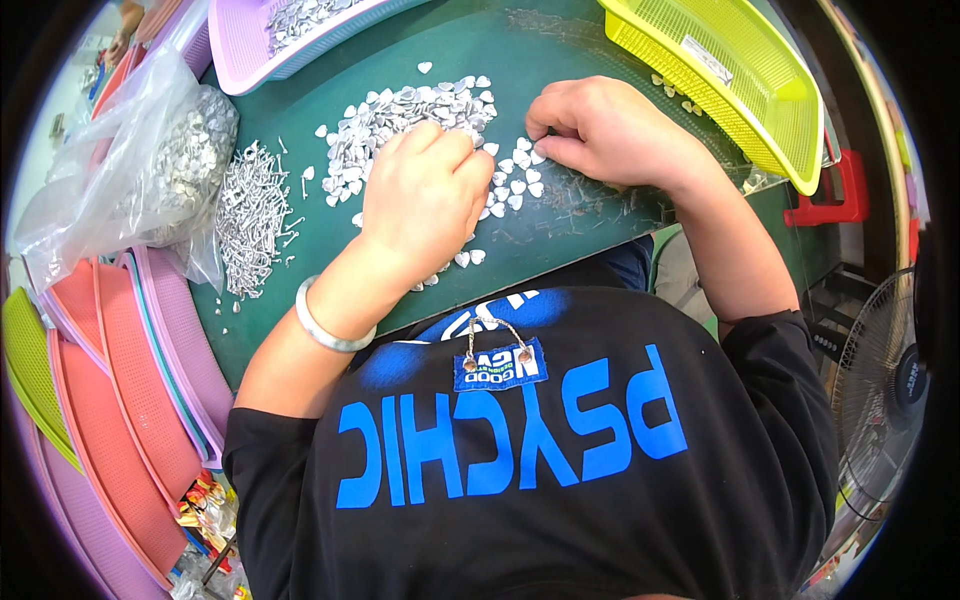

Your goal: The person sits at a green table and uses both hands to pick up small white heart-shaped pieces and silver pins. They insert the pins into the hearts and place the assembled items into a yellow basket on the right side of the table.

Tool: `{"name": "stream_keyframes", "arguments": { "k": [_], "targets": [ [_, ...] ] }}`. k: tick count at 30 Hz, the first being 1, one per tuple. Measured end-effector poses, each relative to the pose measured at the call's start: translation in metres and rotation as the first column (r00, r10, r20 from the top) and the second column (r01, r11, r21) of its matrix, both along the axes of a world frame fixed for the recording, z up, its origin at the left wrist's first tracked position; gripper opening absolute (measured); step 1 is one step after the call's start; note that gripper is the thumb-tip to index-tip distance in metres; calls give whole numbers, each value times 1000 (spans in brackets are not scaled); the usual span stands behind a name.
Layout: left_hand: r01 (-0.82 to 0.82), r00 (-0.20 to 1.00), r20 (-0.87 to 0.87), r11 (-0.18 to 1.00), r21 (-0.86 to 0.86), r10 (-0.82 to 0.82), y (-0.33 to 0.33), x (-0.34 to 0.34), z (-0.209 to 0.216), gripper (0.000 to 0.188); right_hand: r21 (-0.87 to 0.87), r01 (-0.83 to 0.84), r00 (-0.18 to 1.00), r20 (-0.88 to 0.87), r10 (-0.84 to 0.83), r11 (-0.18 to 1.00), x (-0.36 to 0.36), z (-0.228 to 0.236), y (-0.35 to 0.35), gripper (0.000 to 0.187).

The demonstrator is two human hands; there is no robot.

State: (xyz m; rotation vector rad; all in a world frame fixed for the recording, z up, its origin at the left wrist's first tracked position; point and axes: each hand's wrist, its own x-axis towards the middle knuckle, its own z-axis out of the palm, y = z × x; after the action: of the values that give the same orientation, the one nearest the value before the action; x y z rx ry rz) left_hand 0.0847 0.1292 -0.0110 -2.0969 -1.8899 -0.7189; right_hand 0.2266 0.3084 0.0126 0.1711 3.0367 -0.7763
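A heap of small silver heart-shaped pieces (pixel 400 110) lies on the green tabletop, with looser ones (pixel 517 187) spread between my hands. My left hand (pixel 425 190), wearing a pale bangle (pixel 322 325) at the wrist, bends over the near edge of the heap. Its fingers are curled down, and their tips and anything in them are hidden. To the right, my right hand (pixel 615 135) pinches thumb and forefinger together at the edge of the loose hearts. A small heart-shaped piece (pixel 538 157) shows at those fingertips.
Left of the heap are a pile of thin silver metal pieces (pixel 252 220) and a clear plastic bag (pixel 180 160) of grey parts. A lilac basket (pixel 235 50) and a yellow-green basket (pixel 740 110) stand at the back. Stacked baskets (pixel 130 380) fill the left; a fan (pixel 885 390) stands right.
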Motion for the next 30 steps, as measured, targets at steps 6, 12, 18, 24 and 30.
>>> {"name": "stream_keyframes", "arguments": {
  "k": [6,12,18,24,30],
  "targets": [
    [3,998,68,991,-137,6,-14,1,5,16,-66,-111,994,2,112,992,-1,3,2,14],
    [9,991,133,992,-128,8,-21,-4,7,19,-10,-106,981,-165,103,994,-11,-8,-12,13],
    [-111,991,62,985,-133,120,-22,-9,8,17,31,-70,983,-167,74,997,-21,-4,-17,11],
    [-188,982,-28,980,-66,187,-21,-7,7,16,112,-25,977,-209,48,993,-33,-16,-27,10],
    [-145,989,34,988,-60,147,-16,-7,7,14,7,-33,995,-94,34,999,-28,-8,-16,12]
  ]
}}
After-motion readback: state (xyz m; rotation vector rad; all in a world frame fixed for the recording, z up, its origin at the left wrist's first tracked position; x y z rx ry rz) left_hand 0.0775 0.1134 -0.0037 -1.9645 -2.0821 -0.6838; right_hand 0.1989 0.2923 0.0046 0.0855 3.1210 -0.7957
